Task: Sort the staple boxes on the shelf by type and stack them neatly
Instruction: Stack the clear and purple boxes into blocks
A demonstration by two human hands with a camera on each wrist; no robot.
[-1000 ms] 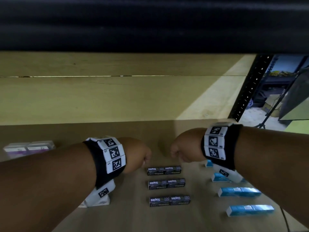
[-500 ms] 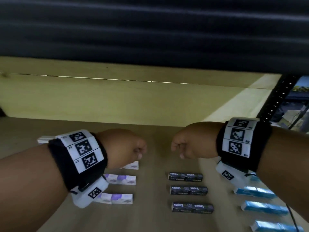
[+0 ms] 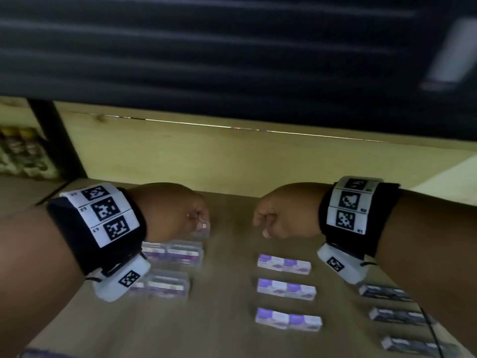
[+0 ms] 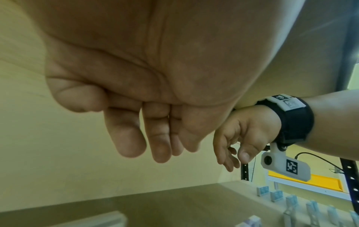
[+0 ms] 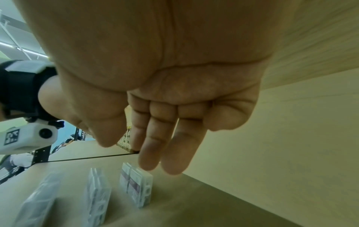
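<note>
Both my hands hover over the wooden shelf (image 3: 227,306), holding nothing. My left hand (image 3: 178,213) hangs above two clear-cased purple staple boxes (image 3: 180,253) at the left; its fingers (image 4: 157,138) droop loosely. To its right, my right hand (image 3: 278,215) is over the top of a column of three purple-and-white boxes (image 3: 284,264), with its fingers (image 5: 165,145) relaxed and pointing down. Three dark staple boxes (image 3: 397,315) lie in a column at the far right. Small blue boxes (image 4: 276,195) show in the left wrist view beyond them.
A pale wooden back board (image 3: 232,161) closes the shelf behind the hands. The dark shelf above (image 3: 206,47) hangs low overhead. A black upright post (image 3: 59,138) stands at the left, with small bottles (image 3: 23,151) beyond it.
Both hands and the head view have swung left along the shelf. They went from above the dark boxes to above the purple ones. The blue boxes have left the head view.
</note>
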